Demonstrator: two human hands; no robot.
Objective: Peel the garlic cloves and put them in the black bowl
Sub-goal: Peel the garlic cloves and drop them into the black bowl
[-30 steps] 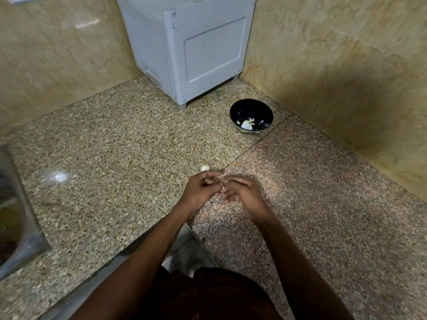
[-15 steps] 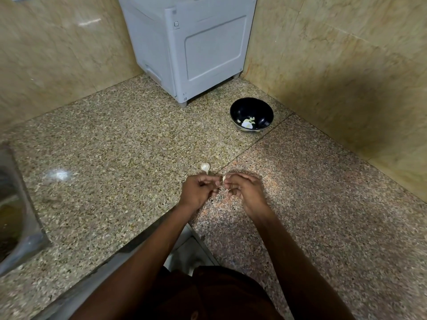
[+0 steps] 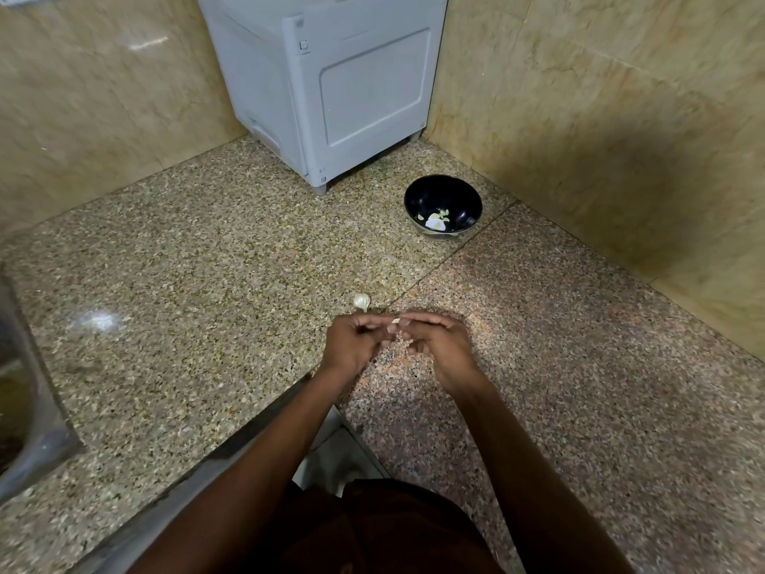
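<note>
On my feed both forearms are bare to the frame's bottom edge, no sleeves, watch or rings that I can see on the left hand (image 3: 352, 345) or right hand (image 3: 441, 345). A dark brown garment (image 3: 372, 532) covers the torso below.

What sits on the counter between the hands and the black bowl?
Head view: one garlic piece lies just beyond the left hand and right hand. From there to the black bowl, only bare speckled counter.
</note>
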